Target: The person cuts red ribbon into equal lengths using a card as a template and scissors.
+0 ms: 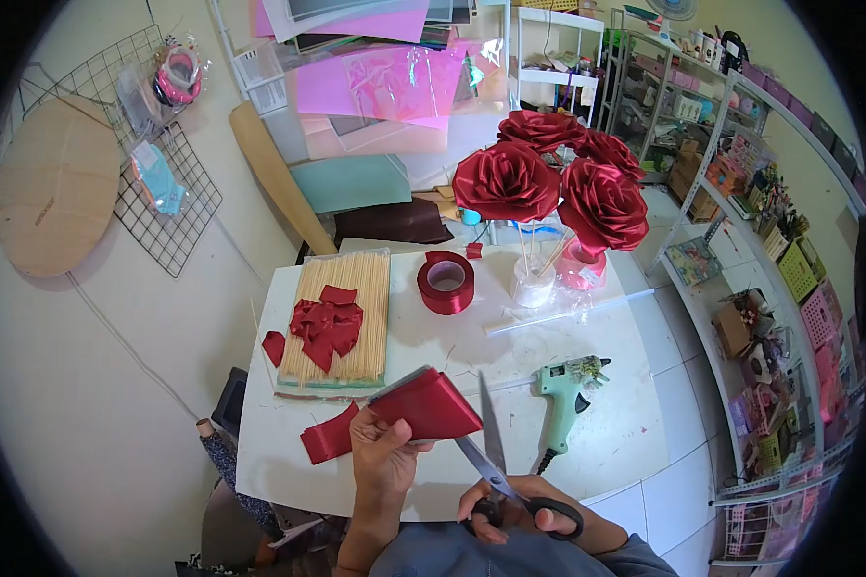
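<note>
My left hand (387, 447) pinches a folded stack of dark red satin ribbon (428, 406) above the front of the table. In my right hand (524, 510) is a pair of scissors (491, 468), fingers through the black handles. Its blades are spread, with the lower one right at the stack's lower right corner. Another red ribbon piece (329, 435) lies on the table beside my left wrist. Cut red ribbon pieces (327, 325) rest on a bundle of thin wooden sticks (373, 298). A roll of red ribbon (445, 283) stands behind the stack.
A mint-green glue gun (565, 402) lies on the white table (452, 337) to the right, its cord running forward. Red ribbon roses (510, 181) on sticks stand in a white holder (532, 282) at the back right. Loaded shelves (731, 250) line the right side.
</note>
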Motion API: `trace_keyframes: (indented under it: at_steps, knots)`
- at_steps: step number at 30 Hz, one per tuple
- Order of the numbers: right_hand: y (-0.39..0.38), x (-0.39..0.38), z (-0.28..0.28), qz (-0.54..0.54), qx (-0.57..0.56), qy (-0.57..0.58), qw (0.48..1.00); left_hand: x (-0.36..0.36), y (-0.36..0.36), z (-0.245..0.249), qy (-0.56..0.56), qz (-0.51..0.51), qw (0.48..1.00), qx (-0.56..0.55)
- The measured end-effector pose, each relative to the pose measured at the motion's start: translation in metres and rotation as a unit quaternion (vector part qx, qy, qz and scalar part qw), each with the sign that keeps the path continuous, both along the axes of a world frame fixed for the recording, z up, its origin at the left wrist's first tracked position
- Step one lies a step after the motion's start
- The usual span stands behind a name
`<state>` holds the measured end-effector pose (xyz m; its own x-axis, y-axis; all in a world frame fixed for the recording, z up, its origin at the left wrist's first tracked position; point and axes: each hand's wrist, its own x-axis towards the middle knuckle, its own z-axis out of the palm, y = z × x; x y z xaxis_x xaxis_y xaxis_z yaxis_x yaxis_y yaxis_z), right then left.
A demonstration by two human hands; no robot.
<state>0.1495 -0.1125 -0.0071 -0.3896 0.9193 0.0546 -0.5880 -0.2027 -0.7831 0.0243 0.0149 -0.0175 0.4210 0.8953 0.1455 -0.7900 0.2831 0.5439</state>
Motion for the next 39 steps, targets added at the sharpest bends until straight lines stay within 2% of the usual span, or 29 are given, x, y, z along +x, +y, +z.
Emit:
trace_keyframes:
  at_steps: [4,6,14,19,24,30,34,36,39]
  knots:
    - [-0.002,0.003,0.001,-0.006,-0.014,0.000,1.000,0.000,0.005,0.003,-0.010,0.019,1.000,0.007]
    - [-0.002,-0.001,0.002,-0.035,-0.003,0.027,0.999,-0.001,0.001,0.000,0.037,0.011,0.999,0.017]
    - [0.007,-0.007,0.000,-0.068,0.017,0.086,0.994,0.000,0.002,-0.002,0.031,0.001,0.999,0.029]
    - [0.006,-0.008,-0.006,-0.062,0.020,0.056,0.996,0.004,0.001,-0.002,0.009,0.019,0.999,0.025]
    - [0.007,-0.010,-0.009,-0.083,0.023,0.034,0.996,0.004,0.001,0.000,0.048,0.048,0.998,0.001]
    - [0.008,-0.009,-0.007,-0.092,0.010,-0.004,0.996,0.007,0.000,0.000,0.039,0.049,0.997,-0.035]
    - [0.008,-0.008,-0.008,-0.094,0.012,-0.010,0.995,0.008,0.001,-0.001,0.030,0.049,0.998,-0.018]
    - [0.008,-0.008,-0.008,-0.098,0.012,-0.013,0.995,0.011,-0.001,0.008,0.081,0.081,0.993,-0.015]
    - [0.008,-0.009,-0.008,-0.101,0.011,-0.016,0.995,0.007,0.001,0.003,0.079,0.073,0.994,0.015]
